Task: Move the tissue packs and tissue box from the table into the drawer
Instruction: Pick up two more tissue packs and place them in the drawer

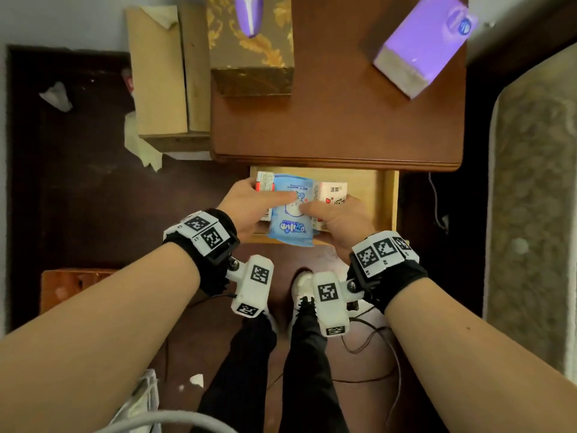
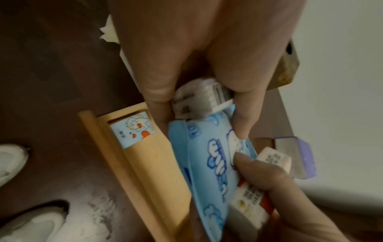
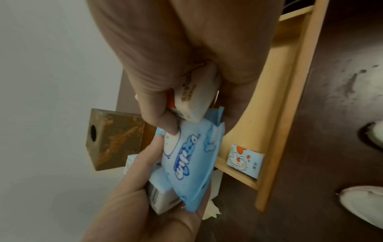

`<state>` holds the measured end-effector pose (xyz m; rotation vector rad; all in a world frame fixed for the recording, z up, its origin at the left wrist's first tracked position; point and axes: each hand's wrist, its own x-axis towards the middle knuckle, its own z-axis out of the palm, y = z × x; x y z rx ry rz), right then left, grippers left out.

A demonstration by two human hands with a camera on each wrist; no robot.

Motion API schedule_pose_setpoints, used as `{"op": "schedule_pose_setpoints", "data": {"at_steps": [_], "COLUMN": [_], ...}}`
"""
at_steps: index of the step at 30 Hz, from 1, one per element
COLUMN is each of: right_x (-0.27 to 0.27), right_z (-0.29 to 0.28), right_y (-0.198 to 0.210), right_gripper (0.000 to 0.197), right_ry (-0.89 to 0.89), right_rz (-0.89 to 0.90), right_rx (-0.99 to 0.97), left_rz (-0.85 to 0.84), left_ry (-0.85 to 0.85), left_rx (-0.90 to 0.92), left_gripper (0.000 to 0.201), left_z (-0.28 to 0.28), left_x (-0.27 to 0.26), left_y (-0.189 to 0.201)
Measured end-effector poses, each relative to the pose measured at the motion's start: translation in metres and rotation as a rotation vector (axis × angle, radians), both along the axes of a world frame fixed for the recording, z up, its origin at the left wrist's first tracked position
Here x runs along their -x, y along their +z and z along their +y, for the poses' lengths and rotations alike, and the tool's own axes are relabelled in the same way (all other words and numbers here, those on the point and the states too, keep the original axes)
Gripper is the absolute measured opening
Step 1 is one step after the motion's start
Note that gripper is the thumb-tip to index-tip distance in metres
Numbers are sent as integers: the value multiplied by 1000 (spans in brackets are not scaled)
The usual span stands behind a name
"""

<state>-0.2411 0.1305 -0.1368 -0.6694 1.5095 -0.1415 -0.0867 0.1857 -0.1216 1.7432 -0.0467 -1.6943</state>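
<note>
Over the open wooden drawer both hands hold a bundle of three packs. My left hand grips a white pack with red print, thumb on the blue wet-wipes pack in the middle. My right hand grips a white pack with hearts, thumb also pressing the blue pack. One small cartoon-printed pack lies inside the drawer near its front. A gold patterned tissue box and a purple tissue pack stand on the brown table.
A cardboard box stands against the table's left side, with paper scraps on the dark floor. A mattress edge runs along the right. Cables and my white shoes are below the drawer front.
</note>
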Motion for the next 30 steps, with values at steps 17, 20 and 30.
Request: {"op": "schedule_pose_setpoints", "data": {"at_steps": [17, 20, 30], "right_x": [33, 16, -17], "right_z": [-41, -40, -35], "right_y": [-104, -114, -162], "right_gripper": [56, 43, 26], "right_ry": [50, 120, 480], "right_rz": [240, 267, 340], "right_rx": [27, 52, 39], "left_rz": [-466, -421, -183], "left_ry": [301, 342, 370], "left_rx": [-360, -385, -386], "left_gripper": [57, 57, 18], "left_z": [55, 50, 49], "left_x": [14, 12, -3], "left_y": [-105, -112, -132]}}
